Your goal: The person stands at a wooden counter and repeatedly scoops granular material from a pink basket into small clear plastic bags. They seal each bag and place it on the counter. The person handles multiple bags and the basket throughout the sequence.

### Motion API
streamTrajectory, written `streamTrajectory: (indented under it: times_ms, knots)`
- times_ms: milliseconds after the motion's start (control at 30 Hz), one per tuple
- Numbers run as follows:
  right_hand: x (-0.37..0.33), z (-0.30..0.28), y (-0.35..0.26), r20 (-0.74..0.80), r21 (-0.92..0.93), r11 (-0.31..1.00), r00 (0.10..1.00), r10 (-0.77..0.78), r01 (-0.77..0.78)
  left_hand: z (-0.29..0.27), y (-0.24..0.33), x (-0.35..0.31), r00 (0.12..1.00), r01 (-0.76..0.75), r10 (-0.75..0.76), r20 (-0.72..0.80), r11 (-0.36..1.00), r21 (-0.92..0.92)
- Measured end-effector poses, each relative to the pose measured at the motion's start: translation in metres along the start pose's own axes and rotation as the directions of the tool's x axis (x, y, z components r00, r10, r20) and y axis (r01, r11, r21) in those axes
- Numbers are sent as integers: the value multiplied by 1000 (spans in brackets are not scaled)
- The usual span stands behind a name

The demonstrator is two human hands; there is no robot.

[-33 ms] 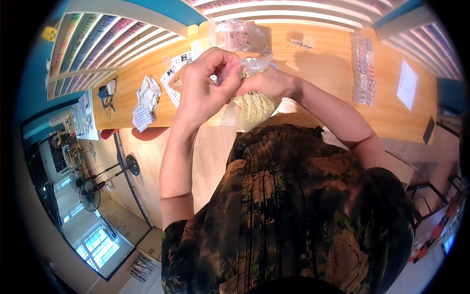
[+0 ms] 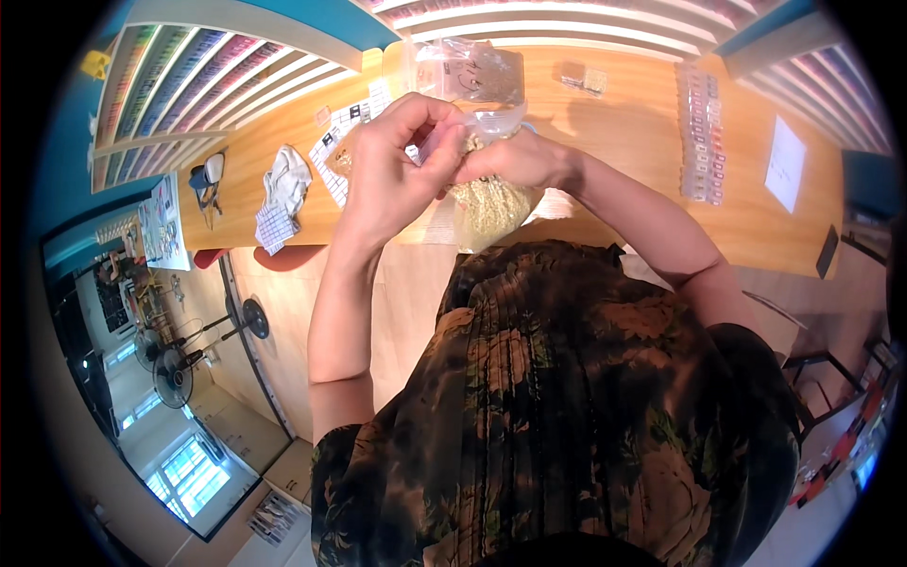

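A clear plastic bag of small pale-gold beads (image 2: 493, 210) hangs in front of me at the table's near edge. My right hand (image 2: 518, 159) is wrapped round its upper part, just below the mouth. My left hand (image 2: 402, 156) pinches the bag's clear top edge between thumb and fingers. The fingers partly cover the bag's mouth, so I cannot tell whether it is sealed. Some gold beads show between the two hands.
Behind my hands lies a clear bag with brownish contents (image 2: 496, 76). The wooden table (image 2: 619, 170) also bears small packets (image 2: 581, 77), a strip of little clear compartments (image 2: 699, 137), a white sheet (image 2: 786, 165), a gridded sheet (image 2: 333, 156) and a crumpled cloth (image 2: 285, 184).
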State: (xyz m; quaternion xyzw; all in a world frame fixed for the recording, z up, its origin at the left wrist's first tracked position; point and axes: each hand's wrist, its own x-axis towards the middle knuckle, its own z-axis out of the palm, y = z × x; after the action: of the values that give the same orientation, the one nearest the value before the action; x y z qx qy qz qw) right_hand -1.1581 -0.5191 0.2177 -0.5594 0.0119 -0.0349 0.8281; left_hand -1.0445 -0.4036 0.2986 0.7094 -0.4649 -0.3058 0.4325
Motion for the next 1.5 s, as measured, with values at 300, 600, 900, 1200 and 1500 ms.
streamTrajectory:
  times_ms: [300,600,900,1200,1500]
  knots:
    - [-7,-7,-6,-23,-60,996,997,72,-73,-10,-4,-9,999,26,-22,45,997,-79]
    - [-6,-9,-6,-18,-11,1000,1000,14,-15,-15,-9,-15,995,55,-44,85,989,-134]
    - [-6,4,-9,-30,-14,1000,1000,1,-1,-15,-7,-20,999,45,-44,6,995,-85]
    - [-3,18,-16,47,-138,990,999,16,-10,-4,-7,-14,998,51,-47,37,992,-114]
    - [-3,10,-2,134,-30,993,984,116,-113,-2,-3,-15,972,-231,224,64,962,143]
